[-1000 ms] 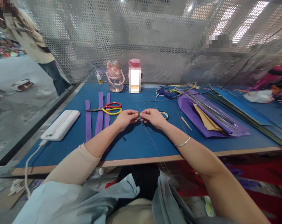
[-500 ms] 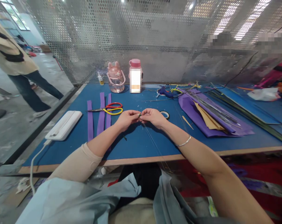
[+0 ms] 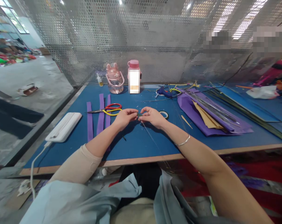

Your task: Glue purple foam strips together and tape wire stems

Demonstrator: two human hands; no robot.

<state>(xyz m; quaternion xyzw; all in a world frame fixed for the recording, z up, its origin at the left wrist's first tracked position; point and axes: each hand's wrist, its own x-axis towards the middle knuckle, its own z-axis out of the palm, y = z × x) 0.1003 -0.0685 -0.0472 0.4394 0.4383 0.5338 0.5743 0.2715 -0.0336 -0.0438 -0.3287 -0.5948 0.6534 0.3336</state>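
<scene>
Thin wire (image 3: 152,140) ran from the table edge up over the blue table (image 3: 141,146) to its dark green-wrapped tip — pinched there from both sides by the left hand (image 3: 124,116) and the right hand (image 3: 151,115), fingertips pressed together on it. Just beside the right hand lay a tape roll (image 3: 164,114); near the left, scissors (image 3: 107,109) across purple strips (image 3: 100,116) — a white case (image 3: 63,126) farther left.

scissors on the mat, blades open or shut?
Shut. The scissors lie flat on the blue mat, blades together in one thin point, handles side by side.
</scene>
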